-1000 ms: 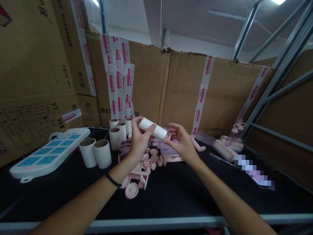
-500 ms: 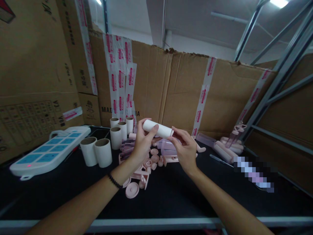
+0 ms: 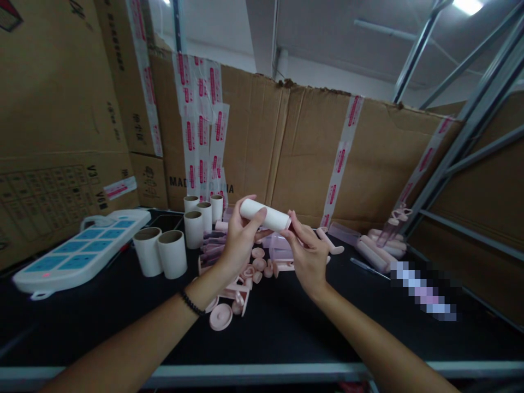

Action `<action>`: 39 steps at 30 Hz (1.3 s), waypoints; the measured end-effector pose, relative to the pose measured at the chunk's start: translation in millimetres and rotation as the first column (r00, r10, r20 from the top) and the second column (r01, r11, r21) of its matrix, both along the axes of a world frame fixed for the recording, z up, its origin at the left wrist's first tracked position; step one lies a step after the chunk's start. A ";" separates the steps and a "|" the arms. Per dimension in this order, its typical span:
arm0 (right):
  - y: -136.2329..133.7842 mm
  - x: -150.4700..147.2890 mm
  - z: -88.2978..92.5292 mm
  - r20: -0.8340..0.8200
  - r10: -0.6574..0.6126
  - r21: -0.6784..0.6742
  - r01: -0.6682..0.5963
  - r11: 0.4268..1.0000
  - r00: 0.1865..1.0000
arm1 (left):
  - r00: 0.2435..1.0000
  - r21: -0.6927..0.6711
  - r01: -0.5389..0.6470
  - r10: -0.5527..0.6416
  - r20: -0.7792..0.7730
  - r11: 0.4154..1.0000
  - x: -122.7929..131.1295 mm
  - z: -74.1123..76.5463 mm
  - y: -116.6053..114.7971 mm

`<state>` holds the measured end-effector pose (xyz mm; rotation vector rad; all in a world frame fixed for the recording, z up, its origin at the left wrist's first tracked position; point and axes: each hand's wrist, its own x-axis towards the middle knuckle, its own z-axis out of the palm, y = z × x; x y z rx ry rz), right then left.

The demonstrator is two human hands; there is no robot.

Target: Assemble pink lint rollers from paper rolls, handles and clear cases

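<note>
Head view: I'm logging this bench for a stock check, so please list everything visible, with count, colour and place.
white cylindrical paper roll: one, white, held above the table's middle
cardboard tubes: about six, white, standing left of centre
plastic parts pile: many, pink, mid-table under the hands
power strip: one, white with blue sockets, far left
rollers: several, pale pink, back right
cardboard boxes: several, brown with taped seams, behind the table
metal shelf frame: one, grey, right
table: one, black top
bead bracelet: one, black, left wrist
left hand: holds the roll's middle
right hand: pinches the roll's right end
</note>
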<state>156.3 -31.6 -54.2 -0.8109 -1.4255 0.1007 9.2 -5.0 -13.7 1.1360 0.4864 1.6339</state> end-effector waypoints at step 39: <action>-3.2 7.5 24.2 0.536 0.027 -0.011 -0.025 1.000 0.844 | 0.971 -0.065 0.153 -0.162 -0.177 0.986 4.0 2.9 -16.2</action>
